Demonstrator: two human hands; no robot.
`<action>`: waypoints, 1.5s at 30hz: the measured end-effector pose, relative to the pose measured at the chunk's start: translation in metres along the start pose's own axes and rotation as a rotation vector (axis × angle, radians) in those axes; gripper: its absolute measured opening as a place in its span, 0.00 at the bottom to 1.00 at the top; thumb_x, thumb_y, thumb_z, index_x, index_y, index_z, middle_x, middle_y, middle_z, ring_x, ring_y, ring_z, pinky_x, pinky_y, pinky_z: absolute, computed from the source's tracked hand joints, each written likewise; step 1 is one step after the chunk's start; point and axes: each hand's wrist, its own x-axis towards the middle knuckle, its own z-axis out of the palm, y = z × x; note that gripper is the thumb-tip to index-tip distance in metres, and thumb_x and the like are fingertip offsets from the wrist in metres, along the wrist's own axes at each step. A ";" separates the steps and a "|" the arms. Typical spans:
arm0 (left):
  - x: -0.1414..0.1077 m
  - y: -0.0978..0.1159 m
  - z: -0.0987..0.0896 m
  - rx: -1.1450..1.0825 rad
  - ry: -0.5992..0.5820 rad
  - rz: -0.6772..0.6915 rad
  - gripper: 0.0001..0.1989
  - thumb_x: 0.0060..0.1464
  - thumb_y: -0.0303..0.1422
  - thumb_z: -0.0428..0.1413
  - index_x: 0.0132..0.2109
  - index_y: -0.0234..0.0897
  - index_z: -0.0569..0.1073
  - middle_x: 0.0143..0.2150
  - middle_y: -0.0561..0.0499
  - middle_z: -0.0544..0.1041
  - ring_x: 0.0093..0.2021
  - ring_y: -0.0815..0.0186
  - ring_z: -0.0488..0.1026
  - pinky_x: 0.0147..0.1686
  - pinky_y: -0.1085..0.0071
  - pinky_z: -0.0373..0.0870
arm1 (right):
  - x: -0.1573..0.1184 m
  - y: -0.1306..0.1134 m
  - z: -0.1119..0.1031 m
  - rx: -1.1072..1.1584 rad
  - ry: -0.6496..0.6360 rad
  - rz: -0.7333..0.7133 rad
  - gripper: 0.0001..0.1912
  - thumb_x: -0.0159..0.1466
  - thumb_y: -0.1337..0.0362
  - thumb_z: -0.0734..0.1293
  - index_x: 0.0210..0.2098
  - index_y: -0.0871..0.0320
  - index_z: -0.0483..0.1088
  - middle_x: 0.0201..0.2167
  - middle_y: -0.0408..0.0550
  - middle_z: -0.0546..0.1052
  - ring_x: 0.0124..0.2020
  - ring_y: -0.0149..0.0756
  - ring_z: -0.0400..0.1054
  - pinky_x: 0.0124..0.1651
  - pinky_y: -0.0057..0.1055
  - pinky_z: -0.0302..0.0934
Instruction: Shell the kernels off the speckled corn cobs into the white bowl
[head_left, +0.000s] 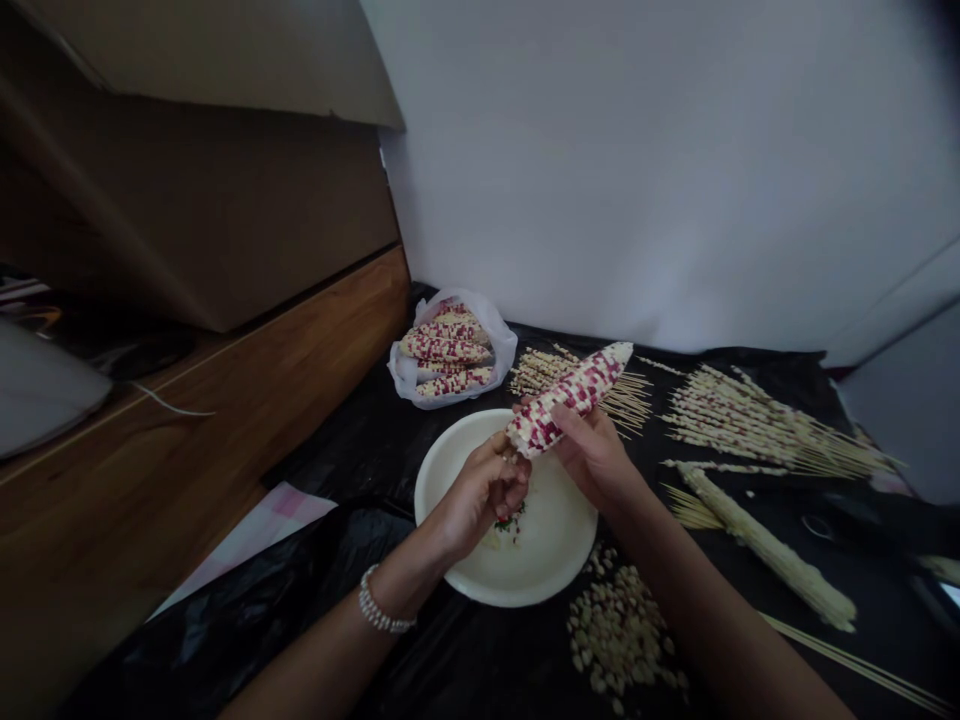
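Note:
An ear of corn point(581, 393) with red and cream kernels is held tilted above a white bowl point(517, 590), its tip pointing up and right. My right hand point(596, 450) is wrapped around its lower middle, thumb on top. At the lower end of the ear, my left hand point(484, 490) has its fingers curled; whether something small is between them is hidden. Small dark and red bits point(512, 525) lie in the bowl below my left hand. A beaded bracelet point(382, 605) circles my left wrist.
A plastic bag point(501, 345) of corn ears stands behind the bowl. Skewered kernels point(750, 415) lie at the right, near a stripped cob point(780, 560) and bare sticks point(855, 660). Loose pale kernels point(619, 630) sit beside the bowl. A cardboard box point(225, 210) stands at the left.

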 end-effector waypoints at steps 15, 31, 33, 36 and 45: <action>0.001 0.002 -0.003 -0.217 -0.003 -0.099 0.11 0.54 0.39 0.59 0.37 0.35 0.72 0.28 0.53 0.72 0.18 0.77 0.56 0.20 0.74 0.50 | -0.003 -0.012 0.003 0.040 -0.039 0.054 0.16 0.48 0.56 0.80 0.34 0.53 0.78 0.35 0.49 0.84 0.48 0.55 0.78 0.53 0.52 0.71; 0.001 0.004 0.001 -0.099 0.103 0.050 0.15 0.55 0.41 0.60 0.43 0.35 0.72 0.29 0.54 0.72 0.20 0.76 0.57 0.19 0.75 0.49 | 0.000 -0.014 -0.009 0.008 -0.093 0.148 0.20 0.51 0.50 0.80 0.37 0.52 0.77 0.35 0.47 0.83 0.46 0.48 0.77 0.55 0.48 0.71; 0.001 0.003 0.001 -0.082 0.080 0.038 0.15 0.56 0.43 0.59 0.41 0.35 0.71 0.28 0.54 0.71 0.19 0.76 0.57 0.19 0.74 0.47 | 0.000 -0.013 -0.008 -0.005 -0.120 0.141 0.20 0.51 0.50 0.79 0.37 0.53 0.78 0.34 0.47 0.83 0.45 0.49 0.78 0.54 0.49 0.71; 0.001 0.003 0.001 -0.051 0.085 0.035 0.13 0.57 0.43 0.58 0.39 0.37 0.69 0.28 0.55 0.70 0.18 0.76 0.56 0.19 0.74 0.46 | -0.002 -0.013 -0.006 -0.007 -0.140 0.124 0.18 0.51 0.51 0.79 0.37 0.53 0.78 0.32 0.47 0.83 0.46 0.50 0.78 0.54 0.50 0.71; 0.003 -0.004 -0.002 0.046 0.139 0.060 0.08 0.52 0.37 0.55 0.36 0.38 0.66 0.25 0.57 0.67 0.15 0.78 0.52 0.18 0.73 0.44 | -0.004 -0.011 0.000 -0.047 -0.128 0.082 0.18 0.49 0.52 0.81 0.33 0.52 0.77 0.34 0.48 0.83 0.48 0.52 0.77 0.55 0.52 0.71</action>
